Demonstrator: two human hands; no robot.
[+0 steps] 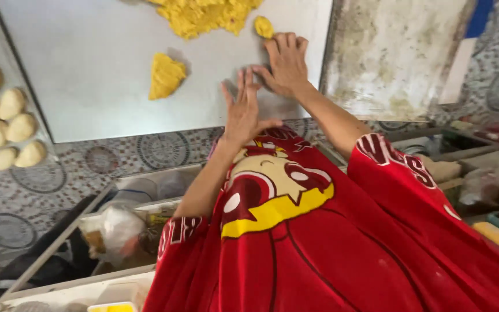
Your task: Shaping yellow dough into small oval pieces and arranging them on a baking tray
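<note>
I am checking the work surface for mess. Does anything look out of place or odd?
Nothing looks spilled or damaged. One wedge of yellow dough lies apart from the big pile, and a small lump sits by the right hand.

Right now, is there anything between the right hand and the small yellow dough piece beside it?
Nothing visible. The right hand lies flat on the grey board, and the small dough piece sits just beyond its fingertips, with only bare board between them.
</note>
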